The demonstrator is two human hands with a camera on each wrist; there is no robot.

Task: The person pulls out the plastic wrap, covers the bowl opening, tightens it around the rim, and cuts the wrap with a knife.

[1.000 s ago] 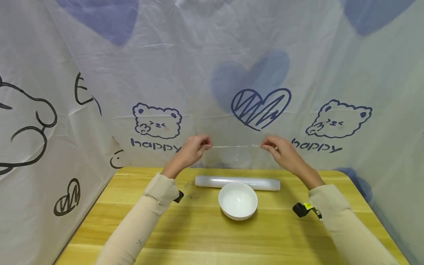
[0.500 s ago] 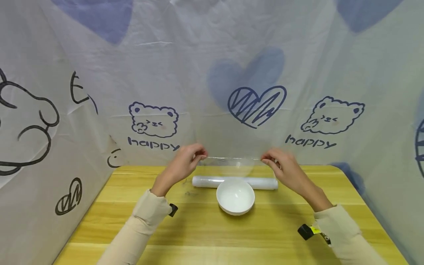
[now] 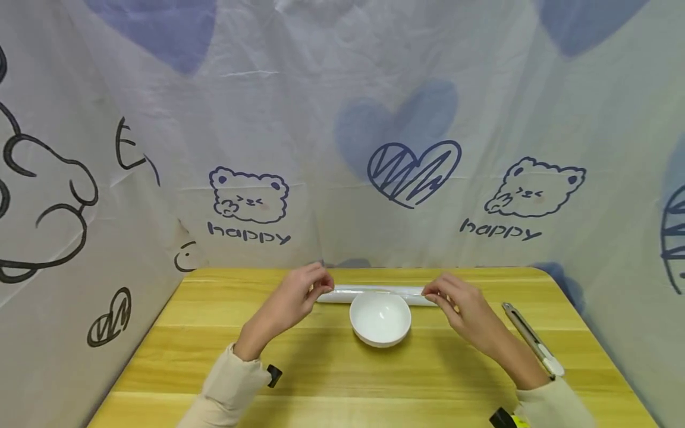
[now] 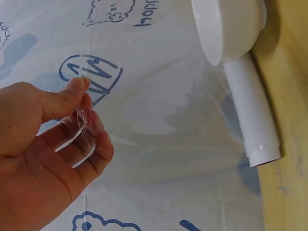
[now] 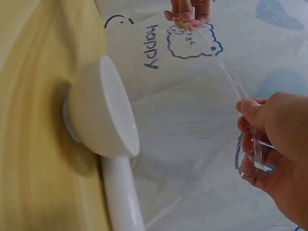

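A transparent sheet of cling film [image 5: 231, 82] is stretched between my two hands, its front edge pulled into a nearly straight line. My left hand [image 3: 291, 300] pinches one corner between thumb and fingers, and my right hand [image 3: 464, 306] pinches the other. Below and between them, a white bowl [image 3: 380, 321] stands upright on the table. Right behind the bowl lies the white cling film roll [image 3: 339, 296], partly hidden by the bowl and my fingers. From the wrist views, both hands are raised off the table, with film showing among the curled fingers.
On the right of the wooden table [image 3: 342, 380], a utility knife [image 3: 530, 336] lies slantwise, beside my right forearm. A printed cloth [image 3: 332, 119] hangs behind the table's back edge and along the sides.
Both hands have come down and nearer, bringing the film's edge from above the table's back edge to just over the roll and the bowl's rear rim. The knife has come into view.
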